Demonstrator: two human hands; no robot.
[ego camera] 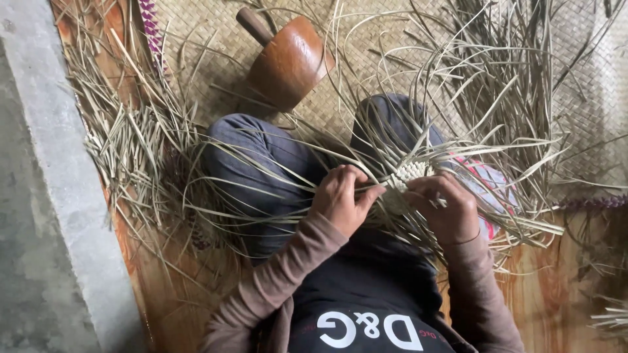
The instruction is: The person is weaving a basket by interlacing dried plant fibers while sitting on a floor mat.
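The small woven patch (411, 173) of pale dried leaf strips rests on the person's lap, between the 2 hands. The left hand (341, 198) pinches strips at the patch's left edge, its grip narrow; the right hand (446, 208) curls closed over strips on the right. Loose strips (497, 98) fan out over the woven mat (216, 39). The strips look light, springy and easily creased, best held close to the woven edge. A brown wooden stool (288, 62) lies tipped beyond the knees.

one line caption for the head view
Both hands, left hand and right hand, grip a pale woven piece amid loose straw strips.
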